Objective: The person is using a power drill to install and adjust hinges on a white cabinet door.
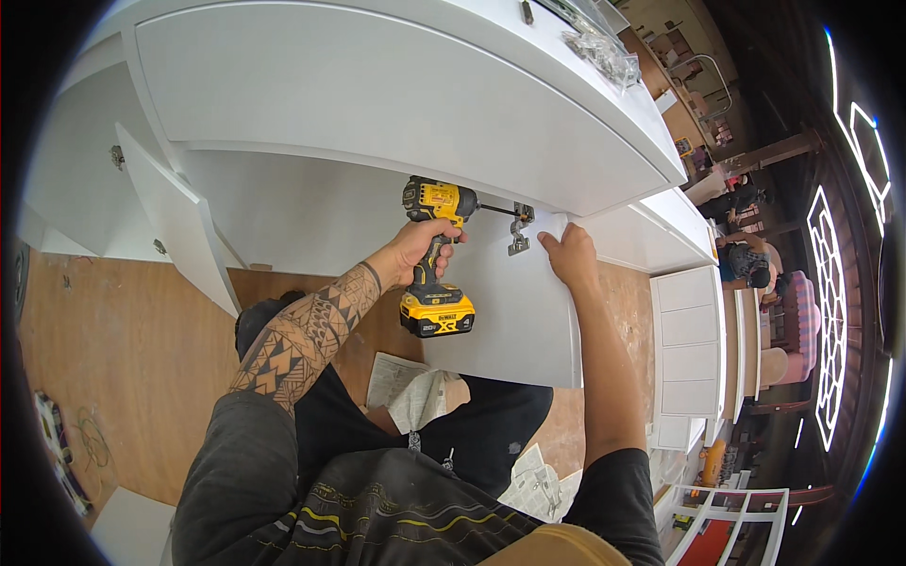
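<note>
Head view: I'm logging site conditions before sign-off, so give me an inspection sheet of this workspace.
Surface: white cabinet with a white door panel held at its opening; wooden floor below.
Job's things: yellow and black cordless drill, its bit at a metal hinge on the panel's top edge.
Clutter: folded paper sheets on the floor; clear plastic bags of fittings on the cabinet top.
Grippers: left hand grips the drill handle; right hand holds the panel's upper corner.
Cables: a thin cord on the floor at left.
Surroundings: more white cabinets at right; another person beyond them.
</note>
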A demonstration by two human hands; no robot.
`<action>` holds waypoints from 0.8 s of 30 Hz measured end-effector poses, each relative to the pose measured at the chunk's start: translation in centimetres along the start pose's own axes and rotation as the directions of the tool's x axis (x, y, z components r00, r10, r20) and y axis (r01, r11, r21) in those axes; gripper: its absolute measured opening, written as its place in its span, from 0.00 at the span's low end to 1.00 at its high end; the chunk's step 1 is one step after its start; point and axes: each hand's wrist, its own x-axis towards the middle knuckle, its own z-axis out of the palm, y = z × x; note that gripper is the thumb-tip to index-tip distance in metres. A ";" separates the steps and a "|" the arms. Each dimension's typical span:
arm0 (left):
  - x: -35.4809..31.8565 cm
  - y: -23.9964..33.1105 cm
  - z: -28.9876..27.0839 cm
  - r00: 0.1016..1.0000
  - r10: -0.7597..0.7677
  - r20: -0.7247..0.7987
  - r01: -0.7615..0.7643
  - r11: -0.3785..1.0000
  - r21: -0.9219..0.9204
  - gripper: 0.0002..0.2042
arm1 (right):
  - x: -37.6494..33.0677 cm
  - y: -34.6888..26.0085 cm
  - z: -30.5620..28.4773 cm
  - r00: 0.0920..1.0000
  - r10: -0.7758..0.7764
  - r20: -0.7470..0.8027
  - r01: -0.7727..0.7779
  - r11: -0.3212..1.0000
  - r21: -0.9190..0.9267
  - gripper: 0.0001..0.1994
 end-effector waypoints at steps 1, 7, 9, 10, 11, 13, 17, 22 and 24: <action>0.1 0.1 -0.1 1.000 0.000 -0.003 0.000 1.000 0.008 0.10 | 0.0 0.0 0.0 1.000 -0.004 -0.006 0.004 1.000 0.001 0.25; 0.1 0.4 -0.2 1.000 0.011 -0.011 -0.011 1.000 -0.005 0.10 | 0.0 -0.4 -0.5 0.999 0.019 0.033 -0.020 0.999 0.038 0.25; 0.0 0.4 -0.2 1.000 0.003 -0.010 -0.004 1.000 -0.018 0.10 | -0.2 -0.5 -0.4 0.999 0.013 0.031 -0.014 0.999 0.032 0.26; 0.1 0.4 -0.1 1.000 -0.008 -0.006 0.008 1.000 -0.028 0.10 | -0.2 -0.4 -0.3 1.000 0.014 0.027 -0.015 1.000 0.026 0.26; 0.1 0.4 0.0 1.000 -0.008 -0.005 0.008 1.000 -0.028 0.10 | -0.2 -0.2 -0.3 1.000 0.014 0.026 -0.015 1.000 0.025 0.26; 0.3 0.4 0.1 1.000 0.001 0.003 0.000 1.000 -0.028 0.10 | -0.2 0.0 -0.3 1.000 0.001 0.007 -0.001 0.999 0.032 0.26; 0.1 0.2 -0.5 1.000 0.008 0.008 -0.008 0.999 -0.031 0.10 | -0.1 -0.7 -0.4 1.000 0.010 0.019 -0.010 1.000 0.028 0.26; 0.1 0.0 -0.3 1.000 0.004 0.009 -0.004 1.000 0.001 0.10 | -0.2 -0.6 -0.7 0.999 0.037 0.040 -0.039 0.999 0.034 0.25; 0.2 0.0 -0.1 1.000 0.003 0.004 -0.003 1.000 0.000 0.10 | -0.2 -0.4 -0.6 0.999 0.036 0.038 -0.038 0.999 0.037 0.26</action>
